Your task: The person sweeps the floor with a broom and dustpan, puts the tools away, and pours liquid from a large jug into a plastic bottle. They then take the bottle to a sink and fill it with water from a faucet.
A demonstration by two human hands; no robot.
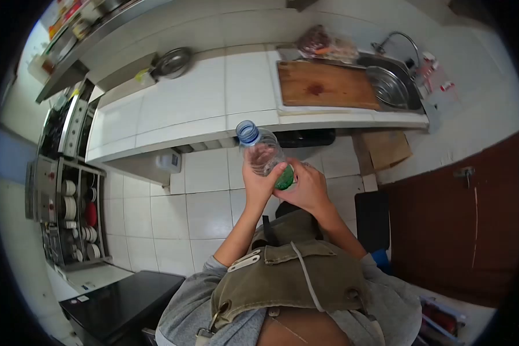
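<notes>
In front of my apron I hold a clear plastic bottle [269, 137], tilted with its uncapped blue-ringed mouth pointing up and away to the left. My left hand [258, 183] is closed round the bottle's side, and its fingers show through the clear plastic. Closed about the lower end is my right hand [310, 185], its fingers close to the left thumb. A green patch [285, 177] shows at that lower end between the two hands.
Beyond the hands runs a white tiled counter [184, 98]. On it are a wooden cutting board [323, 85], a metal sink [389, 86], bagged produce [323, 45] and a metal bowl [173, 62]. A dish rack [78, 213] stands left; a brown door [455, 213] is at right.
</notes>
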